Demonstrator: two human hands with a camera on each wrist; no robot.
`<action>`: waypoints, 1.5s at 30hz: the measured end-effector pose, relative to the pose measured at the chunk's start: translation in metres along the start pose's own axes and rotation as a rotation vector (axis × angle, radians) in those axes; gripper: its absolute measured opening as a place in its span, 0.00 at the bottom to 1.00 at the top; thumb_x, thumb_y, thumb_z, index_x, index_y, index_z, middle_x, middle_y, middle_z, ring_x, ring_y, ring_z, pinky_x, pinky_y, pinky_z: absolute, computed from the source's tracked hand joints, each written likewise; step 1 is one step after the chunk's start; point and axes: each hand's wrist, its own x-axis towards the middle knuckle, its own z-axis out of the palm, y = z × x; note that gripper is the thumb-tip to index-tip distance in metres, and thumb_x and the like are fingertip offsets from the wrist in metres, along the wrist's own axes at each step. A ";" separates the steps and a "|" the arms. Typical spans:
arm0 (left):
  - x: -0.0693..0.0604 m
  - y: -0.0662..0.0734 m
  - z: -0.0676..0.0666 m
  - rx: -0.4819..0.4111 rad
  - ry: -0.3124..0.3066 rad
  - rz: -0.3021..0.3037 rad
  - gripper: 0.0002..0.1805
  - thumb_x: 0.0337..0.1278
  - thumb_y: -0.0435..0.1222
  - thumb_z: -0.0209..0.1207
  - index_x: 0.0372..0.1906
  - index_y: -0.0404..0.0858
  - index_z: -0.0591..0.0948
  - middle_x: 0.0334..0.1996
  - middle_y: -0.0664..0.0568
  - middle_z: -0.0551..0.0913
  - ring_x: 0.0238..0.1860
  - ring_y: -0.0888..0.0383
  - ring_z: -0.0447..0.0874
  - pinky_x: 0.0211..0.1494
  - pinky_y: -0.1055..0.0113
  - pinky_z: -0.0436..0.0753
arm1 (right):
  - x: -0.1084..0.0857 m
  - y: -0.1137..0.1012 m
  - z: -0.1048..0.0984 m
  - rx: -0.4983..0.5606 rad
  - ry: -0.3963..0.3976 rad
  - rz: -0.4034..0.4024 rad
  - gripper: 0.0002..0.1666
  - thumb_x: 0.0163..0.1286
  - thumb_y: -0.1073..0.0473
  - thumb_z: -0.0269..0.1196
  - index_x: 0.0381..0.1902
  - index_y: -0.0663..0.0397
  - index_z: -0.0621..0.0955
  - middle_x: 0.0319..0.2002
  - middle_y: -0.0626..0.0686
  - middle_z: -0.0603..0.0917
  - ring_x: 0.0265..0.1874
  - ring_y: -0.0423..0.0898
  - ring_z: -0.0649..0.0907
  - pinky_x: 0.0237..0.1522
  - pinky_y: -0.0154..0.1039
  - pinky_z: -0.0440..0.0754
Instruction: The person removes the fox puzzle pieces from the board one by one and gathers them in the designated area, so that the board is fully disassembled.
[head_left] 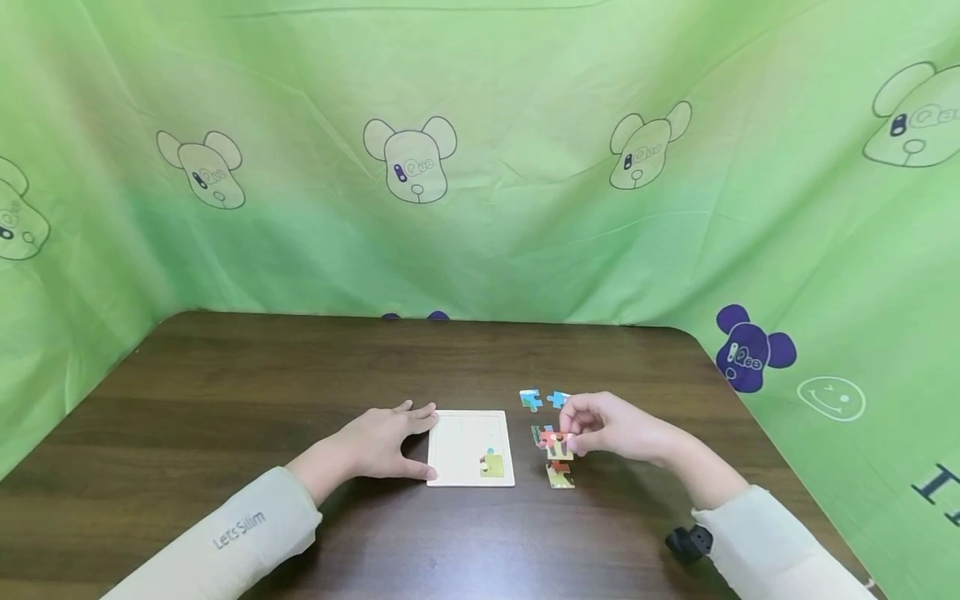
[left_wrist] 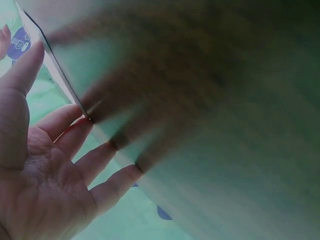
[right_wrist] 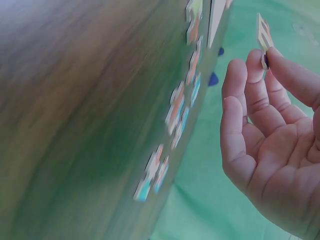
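Note:
A pale square puzzle board (head_left: pixel 456 446) lies flat on the table in the head view, one yellow-green puzzle piece (head_left: pixel 492 465) at its lower right. My left hand (head_left: pixel 378 443) is at the board's left edge, thumb at the near corner and fingers spread toward the far one. The left wrist view shows that thumb (left_wrist: pixel 31 67) against the edge. Just right of the board, my right hand (head_left: pixel 622 429) pinches a yellow and red puzzle piece (head_left: pixel 559 450) between thumb and fingertip. The same piece (right_wrist: pixel 263 37) appears edge-on, raised off the table, in the right wrist view.
Loose pieces lie right of the board: two blue ones (head_left: pixel 530 399) farther back and a yellow-red one (head_left: pixel 559 477) nearer. Several pieces (right_wrist: pixel 175 110) line the brown table (right_wrist: pixel 75 125) in the right wrist view. A green printed curtain (head_left: pixel 480 250) hangs behind.

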 end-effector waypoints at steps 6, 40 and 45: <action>0.000 0.000 0.001 -0.004 0.001 0.005 0.43 0.52 0.58 0.67 0.72 0.44 0.71 0.75 0.53 0.66 0.75 0.40 0.61 0.72 0.46 0.69 | -0.014 0.010 -0.009 0.015 0.012 -0.007 0.07 0.65 0.70 0.62 0.38 0.69 0.75 0.26 0.45 0.77 0.28 0.36 0.79 0.35 0.35 0.79; -0.002 0.000 0.000 -0.013 -0.009 -0.008 0.44 0.52 0.59 0.67 0.72 0.45 0.70 0.76 0.55 0.64 0.76 0.41 0.60 0.73 0.46 0.68 | -0.034 0.030 -0.005 -0.073 0.051 0.154 0.08 0.57 0.74 0.61 0.36 0.67 0.77 0.24 0.48 0.76 0.23 0.37 0.74 0.26 0.31 0.72; -0.001 -0.001 0.000 -0.007 -0.007 -0.008 0.44 0.52 0.59 0.67 0.73 0.46 0.70 0.75 0.55 0.65 0.76 0.41 0.60 0.73 0.46 0.68 | -0.033 0.031 -0.006 -0.071 0.047 0.161 0.09 0.56 0.73 0.62 0.37 0.68 0.77 0.24 0.47 0.75 0.22 0.36 0.73 0.24 0.30 0.70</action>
